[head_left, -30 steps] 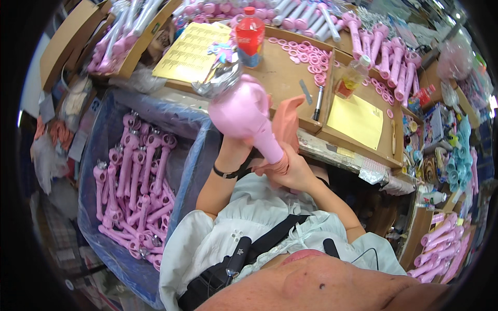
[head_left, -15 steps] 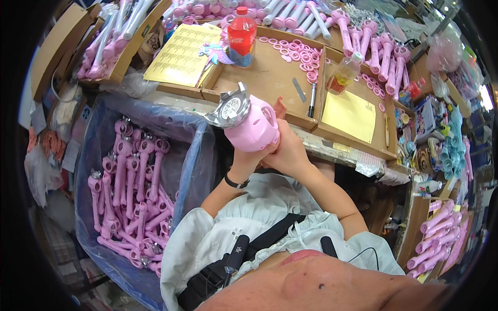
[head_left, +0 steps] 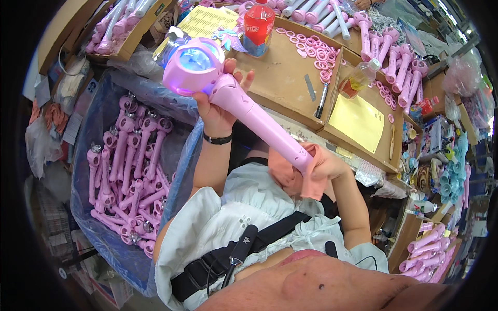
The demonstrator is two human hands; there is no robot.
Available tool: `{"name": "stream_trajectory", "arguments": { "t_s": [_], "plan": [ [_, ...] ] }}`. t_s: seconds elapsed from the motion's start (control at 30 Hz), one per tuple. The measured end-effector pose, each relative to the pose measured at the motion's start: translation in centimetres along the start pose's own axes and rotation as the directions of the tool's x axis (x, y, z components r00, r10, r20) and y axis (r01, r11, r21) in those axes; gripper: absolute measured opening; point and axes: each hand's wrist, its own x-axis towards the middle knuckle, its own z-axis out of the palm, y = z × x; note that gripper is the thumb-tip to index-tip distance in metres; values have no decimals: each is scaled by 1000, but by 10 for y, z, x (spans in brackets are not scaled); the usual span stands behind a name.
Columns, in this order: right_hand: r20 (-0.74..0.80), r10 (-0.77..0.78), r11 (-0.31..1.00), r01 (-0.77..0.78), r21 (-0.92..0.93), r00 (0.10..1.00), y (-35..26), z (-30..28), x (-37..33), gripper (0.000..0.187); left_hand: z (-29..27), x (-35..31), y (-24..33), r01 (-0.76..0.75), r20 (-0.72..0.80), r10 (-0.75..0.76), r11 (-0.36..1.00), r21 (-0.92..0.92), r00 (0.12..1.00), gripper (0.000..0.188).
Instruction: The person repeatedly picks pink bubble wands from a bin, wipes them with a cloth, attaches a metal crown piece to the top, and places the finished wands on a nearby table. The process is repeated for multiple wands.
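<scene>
Head view, biggest stuff first: a blue-lined bin [head_left: 111, 264] on the left is being taken up by a heap of pink wands [head_left: 106, 199]. Past the hands, a cardboard tray [head_left: 282, 83] is being seen, and nearer, on a slant, the lit wand [head_left: 249, 114] is being held up in both hands, its round head glowing blue. On the tray's right part a yellow sheet [head_left: 355, 122] is being displayed, its small print too tiny to be read; more rows are being carried by the far sheet [head_left: 207, 23] behind the wand's head. Pale lettering is being shown on the red label of a drinks bottle [head_left: 258, 31]. Pose-wise, the wand's neck is being cradled by the left hand [head_left: 220, 111], palm up, thumb one side, fingers loosely spread on the other. Its lower end is being gripped by the right hand [head_left: 332, 163] through an orange cloth [head_left: 290, 176]; how tightly, can't be told. Small pink rings [head_left: 321, 54] are being kept in the tray.
</scene>
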Motion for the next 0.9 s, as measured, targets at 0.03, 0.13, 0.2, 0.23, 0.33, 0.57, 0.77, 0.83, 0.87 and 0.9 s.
{"name": "stream_trajectory", "arguments": {
  "t_s": [0.03, 0.13, 0.2, 0.23, 0.33, 0.57, 0.77, 0.83, 0.87, 0.9],
  "plan": [
    [22, -16, 979, 11, 203, 1000, 7, -2, -2, 67, 1, 1, -4, -16, 46, 19, 997, -73, 999, 94],
    [-83, -61, 954, 83, 290, 995, 21, -2, -5, 71, 11, 2, -17, -42, -8, 42, 990, -134, 999, 94],
    [-154, -153, 982, 167, 84, 976, 25, 4, -5, 69, 21, 1, -22, -11, -107, 1, 995, -97, 994, 94],
    [-201, -320, 940, 284, -188, 926, 26, 9, -4, 62, 26, -1, -24, 102, -216, -115, 992, -69, 970, 93],
    [-270, -639, 414, 26, -910, 720, 20, 18, 0, 61, 35, 0, -36, 205, -413, -92, 949, 240, 906, 88],
    [-317, -562, 753, 313, -579, 764, 25, 13, 46, 56, 14, 12, -30, 201, -341, -108, 947, 252, 934, 85],
    [-386, -441, 854, 246, -458, 810, 45, 14, 64, 60, -16, 22, -40, 261, -419, -142, 934, 243, 897, 85],
    [-424, -414, 845, 166, -509, 805, 43, 13, 67, 60, -24, 26, -44, 255, -434, -143, 943, 212, 889, 83],
    [-437, -412, 837, 143, -528, 799, 41, 13, 68, 60, -28, 29, -47, 265, -437, -150, 940, 215, 887, 82],
    [-452, -371, 875, 141, -463, 811, 40, 13, 69, 60, -31, 31, -49, 273, -450, -152, 937, 218, 880, 82]
  ]
}}
